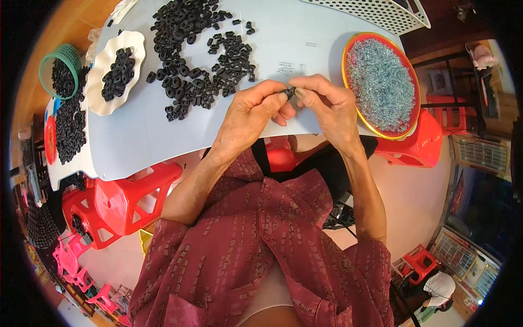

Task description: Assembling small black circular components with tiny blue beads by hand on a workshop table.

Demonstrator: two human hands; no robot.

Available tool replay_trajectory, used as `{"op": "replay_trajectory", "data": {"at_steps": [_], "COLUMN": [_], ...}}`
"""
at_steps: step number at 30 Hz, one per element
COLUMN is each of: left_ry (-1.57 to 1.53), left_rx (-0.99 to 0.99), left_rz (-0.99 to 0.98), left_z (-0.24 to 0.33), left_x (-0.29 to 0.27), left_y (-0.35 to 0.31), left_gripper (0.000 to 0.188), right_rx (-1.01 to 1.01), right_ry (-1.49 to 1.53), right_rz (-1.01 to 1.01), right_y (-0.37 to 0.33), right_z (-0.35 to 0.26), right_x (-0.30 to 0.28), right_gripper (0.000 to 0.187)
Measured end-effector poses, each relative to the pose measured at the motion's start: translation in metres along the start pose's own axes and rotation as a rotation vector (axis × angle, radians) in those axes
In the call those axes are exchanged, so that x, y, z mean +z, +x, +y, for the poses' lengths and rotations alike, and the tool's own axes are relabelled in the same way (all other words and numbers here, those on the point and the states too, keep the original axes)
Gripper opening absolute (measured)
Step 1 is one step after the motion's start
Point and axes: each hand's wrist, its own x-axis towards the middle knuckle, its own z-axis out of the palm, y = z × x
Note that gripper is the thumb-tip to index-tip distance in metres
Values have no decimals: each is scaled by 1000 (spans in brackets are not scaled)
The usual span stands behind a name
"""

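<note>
My left hand (248,111) and my right hand (332,106) meet over the table's near edge. Between their fingertips is a small black plastic part (290,92), pinched from both sides. The fingers cover much of it, so its exact shape is hidden. Just beyond my left hand, loose black plastic parts (182,54) spread over the pale table (131,144). Close to my right hand stands a round red tray with a gold rim (345,71), filled with tiny clear bluish pieces (381,84).
At the left lies a white scalloped plate (95,90) holding black parts. Past it are a green basket (71,57) and another heap of black parts (71,131). A white perforated basket (376,13) sits at the far right. Red stools (128,199) stand below the table; a person (438,289) is lower right.
</note>
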Motion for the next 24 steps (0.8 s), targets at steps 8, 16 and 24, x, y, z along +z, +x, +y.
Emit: {"op": "replay_trajectory", "data": {"at_steps": [8, 16, 24], "left_ry": [15, 231, 364], "left_rx": [-15, 21, 88], "left_rz": [16, 92, 174], "left_z": [3, 8, 1], "left_x": [2, 12, 18], "left_y": [0, 0, 3], "left_gripper": [22, 21, 20], "right_rx": [33, -116, -216], "right_ry": [70, 70, -41], "right_rz": [37, 81, 136], "right_y": [-5, -8, -9], "right_z": [1, 12, 9], "right_x": [4, 5, 8], "right_gripper": [15, 14, 12]}}
